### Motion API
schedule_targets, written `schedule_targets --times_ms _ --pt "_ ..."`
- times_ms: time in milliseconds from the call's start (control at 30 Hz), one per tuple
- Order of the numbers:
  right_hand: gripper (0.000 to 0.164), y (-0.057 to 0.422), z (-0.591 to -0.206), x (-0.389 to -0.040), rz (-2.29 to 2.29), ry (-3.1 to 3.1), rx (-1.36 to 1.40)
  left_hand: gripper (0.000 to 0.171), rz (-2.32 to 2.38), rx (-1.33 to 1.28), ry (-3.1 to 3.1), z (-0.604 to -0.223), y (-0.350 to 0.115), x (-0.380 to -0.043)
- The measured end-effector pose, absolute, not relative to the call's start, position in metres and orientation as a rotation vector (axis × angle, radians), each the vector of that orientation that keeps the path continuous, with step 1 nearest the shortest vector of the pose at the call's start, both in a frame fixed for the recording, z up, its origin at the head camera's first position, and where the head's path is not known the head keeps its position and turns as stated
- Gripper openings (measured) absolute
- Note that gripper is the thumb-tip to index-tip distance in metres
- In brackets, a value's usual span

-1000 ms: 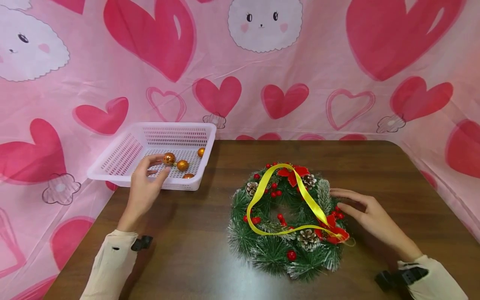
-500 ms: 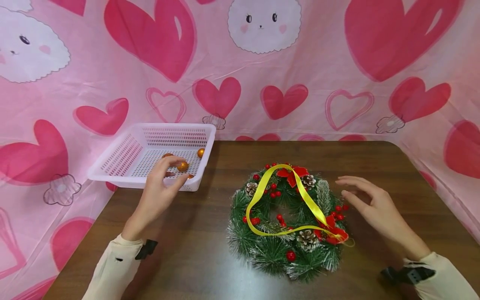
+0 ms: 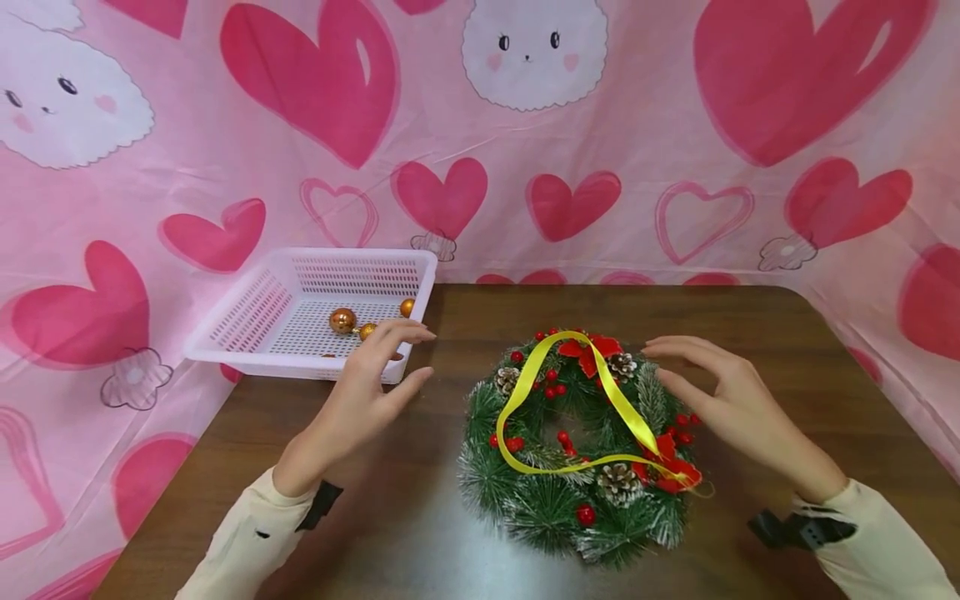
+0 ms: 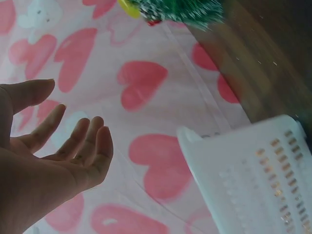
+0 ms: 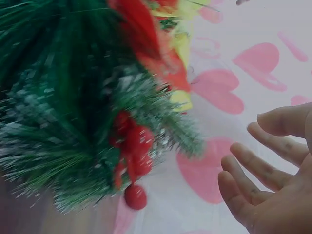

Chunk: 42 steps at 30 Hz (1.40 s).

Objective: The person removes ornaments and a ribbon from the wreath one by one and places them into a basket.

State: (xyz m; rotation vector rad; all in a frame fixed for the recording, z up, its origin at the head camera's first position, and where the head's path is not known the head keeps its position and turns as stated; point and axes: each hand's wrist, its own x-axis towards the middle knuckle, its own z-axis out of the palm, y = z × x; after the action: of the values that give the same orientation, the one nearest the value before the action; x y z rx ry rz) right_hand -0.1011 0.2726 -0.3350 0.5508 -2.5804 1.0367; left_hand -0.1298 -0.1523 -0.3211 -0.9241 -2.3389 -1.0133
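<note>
A green Christmas wreath with red berries, pinecones and red flowers lies on the table. Over it runs a loop of yellow ribbon. My left hand is in the air in front of the basket's near right corner, fingers spread and holding nothing. My right hand hovers at the wreath's right edge, its fingers loosely bent around no object. In the right wrist view a gap shows between that hand and the berries.
At the back left of the brown table stands a white perforated basket. Several gold balls lie in it, one of them a shiny ball; my left hand partly hides others. A pink heart-patterned cloth hangs behind the table.
My left hand has let go of the shiny gold ball, now in the basket, and moved right and towards me. My right hand drew away from the wreath, then came back over its edge.
</note>
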Motion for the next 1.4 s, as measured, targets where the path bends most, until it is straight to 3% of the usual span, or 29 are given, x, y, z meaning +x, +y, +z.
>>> schedule_targets --times_ms 467,900,1400 --pt "0.033 0.255 -0.328 -0.109 0.924 -2.645 0.706 0.034 -1.008 -1.205 -2.406 -0.314 -0.101 -0.103" --pt "0.032 0.243 -0.328 -0.117 0.870 -2.712 0.848 0.019 -0.785 -1.486 -2.420 -0.332 -0.044 -0.085" --pt "0.036 0.244 -0.338 -0.122 0.552 -2.848 0.856 0.025 -0.412 -1.517 -2.425 -0.349 -0.030 -0.082"
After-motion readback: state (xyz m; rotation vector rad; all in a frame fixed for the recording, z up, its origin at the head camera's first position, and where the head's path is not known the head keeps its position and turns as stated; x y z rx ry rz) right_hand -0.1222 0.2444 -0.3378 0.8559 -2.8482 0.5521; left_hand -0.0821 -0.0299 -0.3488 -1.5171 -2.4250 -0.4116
